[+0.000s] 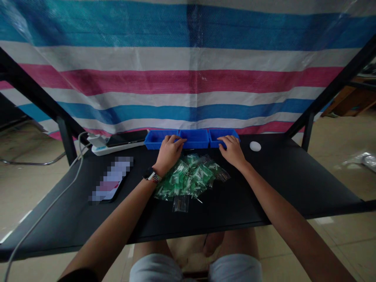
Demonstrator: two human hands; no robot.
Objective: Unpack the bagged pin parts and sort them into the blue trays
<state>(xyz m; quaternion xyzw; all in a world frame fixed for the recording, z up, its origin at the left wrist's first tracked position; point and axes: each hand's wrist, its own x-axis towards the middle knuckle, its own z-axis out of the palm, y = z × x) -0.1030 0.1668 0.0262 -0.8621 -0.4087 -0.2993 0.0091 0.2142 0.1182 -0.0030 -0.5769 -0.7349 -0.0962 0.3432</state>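
Three blue plastic bins (194, 139) stand in a row at the far edge of a black table (293, 176). My left hand (169, 150) rests on the front rim of the left and middle bins, fingers curled over the edge. My right hand (232, 149) lies on the rim of the right bin (219, 135), fingers bent down onto it. Between my wrists lies a heap of small clear bags (190, 176) with green parts inside. One small bag (180, 203) lies apart, nearer to me. A watch sits on my left wrist.
A phone (110, 182) lies flat at the left of the table. A white power strip (101, 147) with a dark phone (126, 138) on it sits at the back left, its cable trailing off. A white round object (255, 146) lies right of the bins. A striped tarp hangs behind.
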